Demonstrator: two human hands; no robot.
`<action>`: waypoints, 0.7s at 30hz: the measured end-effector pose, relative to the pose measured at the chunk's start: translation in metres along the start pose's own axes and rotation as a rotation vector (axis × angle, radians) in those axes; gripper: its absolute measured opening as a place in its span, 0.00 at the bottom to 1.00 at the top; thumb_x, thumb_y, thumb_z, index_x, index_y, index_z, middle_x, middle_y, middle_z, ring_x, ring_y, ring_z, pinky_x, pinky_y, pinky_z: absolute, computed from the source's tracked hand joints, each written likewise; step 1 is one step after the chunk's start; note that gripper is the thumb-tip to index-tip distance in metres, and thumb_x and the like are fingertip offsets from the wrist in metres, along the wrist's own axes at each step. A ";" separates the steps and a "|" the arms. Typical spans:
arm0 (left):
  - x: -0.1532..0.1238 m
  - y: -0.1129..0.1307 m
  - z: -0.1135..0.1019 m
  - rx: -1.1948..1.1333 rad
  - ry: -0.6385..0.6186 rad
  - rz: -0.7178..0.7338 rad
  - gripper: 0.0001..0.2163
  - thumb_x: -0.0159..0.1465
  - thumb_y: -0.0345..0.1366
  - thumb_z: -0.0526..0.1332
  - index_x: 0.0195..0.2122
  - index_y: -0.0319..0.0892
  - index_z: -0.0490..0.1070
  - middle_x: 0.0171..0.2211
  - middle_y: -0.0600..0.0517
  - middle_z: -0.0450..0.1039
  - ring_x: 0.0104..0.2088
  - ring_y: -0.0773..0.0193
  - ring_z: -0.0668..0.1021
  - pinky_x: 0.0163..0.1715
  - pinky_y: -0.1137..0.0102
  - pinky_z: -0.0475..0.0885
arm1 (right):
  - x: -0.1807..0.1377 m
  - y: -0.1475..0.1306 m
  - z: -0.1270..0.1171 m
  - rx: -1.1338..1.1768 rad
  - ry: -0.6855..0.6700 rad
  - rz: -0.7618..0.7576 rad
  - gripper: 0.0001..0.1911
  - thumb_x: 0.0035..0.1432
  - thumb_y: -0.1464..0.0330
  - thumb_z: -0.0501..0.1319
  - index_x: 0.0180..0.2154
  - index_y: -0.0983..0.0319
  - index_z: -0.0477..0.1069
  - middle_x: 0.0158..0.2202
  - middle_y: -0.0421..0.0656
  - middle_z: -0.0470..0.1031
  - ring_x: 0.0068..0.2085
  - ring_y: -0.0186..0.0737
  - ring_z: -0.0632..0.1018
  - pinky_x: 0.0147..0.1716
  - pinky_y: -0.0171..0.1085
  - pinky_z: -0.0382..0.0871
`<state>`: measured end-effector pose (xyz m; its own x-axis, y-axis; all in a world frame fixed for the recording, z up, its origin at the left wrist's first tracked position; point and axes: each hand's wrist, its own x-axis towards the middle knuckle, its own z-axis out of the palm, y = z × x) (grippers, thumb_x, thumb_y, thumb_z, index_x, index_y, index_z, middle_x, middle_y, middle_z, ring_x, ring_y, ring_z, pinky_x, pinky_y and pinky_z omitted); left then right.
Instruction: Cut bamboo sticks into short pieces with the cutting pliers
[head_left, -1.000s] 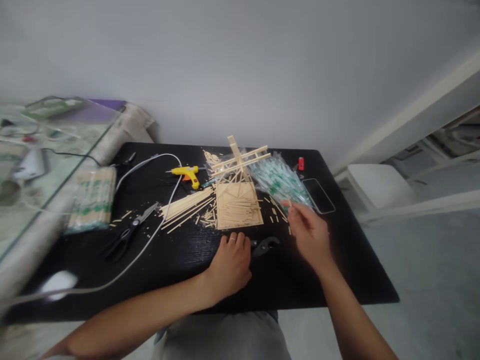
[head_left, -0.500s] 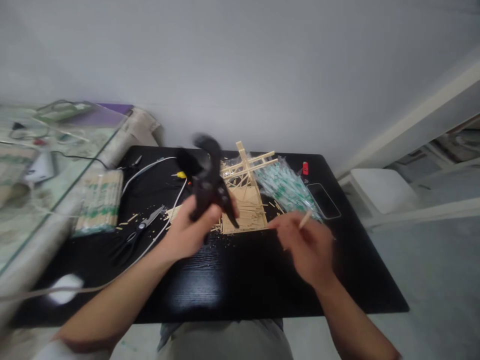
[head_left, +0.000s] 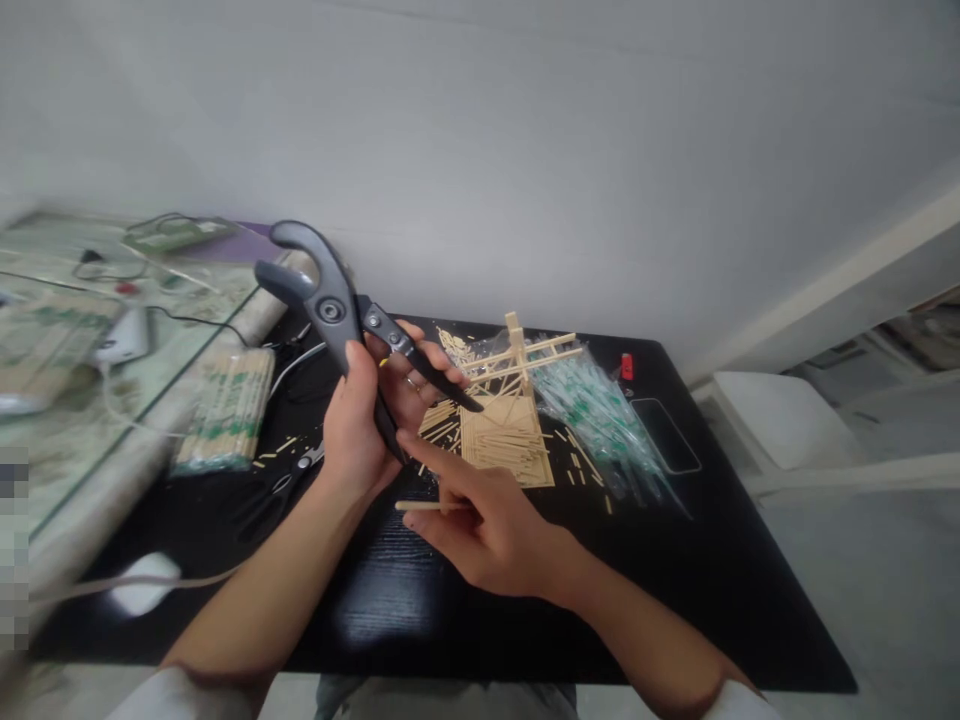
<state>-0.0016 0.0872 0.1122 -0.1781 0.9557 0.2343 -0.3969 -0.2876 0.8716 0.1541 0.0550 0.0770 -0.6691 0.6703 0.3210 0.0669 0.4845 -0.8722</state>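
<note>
My left hand [head_left: 371, 410] grips black-handled cutting pliers [head_left: 330, 305], raised above the black table [head_left: 675, 560] with the jaws pointing up and left. My right hand [head_left: 487, 525] pinches a short wooden stick [head_left: 424, 506] that points left, just below the pliers' handles. Behind both hands stands a model made of wooden sticks [head_left: 510, 400] on a flat stick base. A pile of green-printed wrapped sticks [head_left: 600, 405] lies to its right.
Loose sticks and offcuts litter the table around the model. Scissors [head_left: 289, 485] and a grey cable lie at the left, beside a bundle of wrapped sticks [head_left: 225, 410]. A phone [head_left: 667, 435] and a small red object [head_left: 627, 366] sit at the far right. A glass cabinet [head_left: 90, 330] stands at the left.
My left hand picked the pliers up off the table and lifted them in front of me. My right hand took a stick and brought it left, under the pliers.
</note>
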 end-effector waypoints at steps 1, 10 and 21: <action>0.000 0.000 -0.001 0.044 0.007 0.002 0.24 0.67 0.63 0.51 0.44 0.46 0.68 0.37 0.48 0.77 0.42 0.55 0.82 0.41 0.59 0.80 | 0.002 0.001 0.001 0.003 -0.013 0.013 0.32 0.67 0.67 0.62 0.70 0.58 0.59 0.21 0.29 0.57 0.20 0.30 0.61 0.24 0.31 0.60; 0.008 -0.009 -0.012 0.108 0.004 0.026 0.26 0.68 0.63 0.52 0.46 0.44 0.70 0.35 0.49 0.76 0.38 0.57 0.81 0.41 0.61 0.79 | 0.007 0.003 -0.022 0.116 -0.017 0.044 0.25 0.72 0.61 0.57 0.67 0.55 0.64 0.22 0.32 0.58 0.22 0.32 0.62 0.24 0.33 0.59; 0.015 -0.009 -0.036 1.024 -0.152 0.204 0.11 0.67 0.46 0.62 0.43 0.43 0.73 0.31 0.55 0.74 0.31 0.65 0.74 0.34 0.69 0.69 | 0.005 0.018 -0.054 0.145 0.393 0.073 0.13 0.71 0.66 0.58 0.55 0.55 0.74 0.35 0.40 0.75 0.25 0.29 0.69 0.23 0.31 0.66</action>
<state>-0.0328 0.1014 0.0926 -0.0131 0.9131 0.4075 0.5901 -0.3219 0.7404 0.1919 0.0971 0.0829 -0.3319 0.8765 0.3486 -0.0200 0.3630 -0.9316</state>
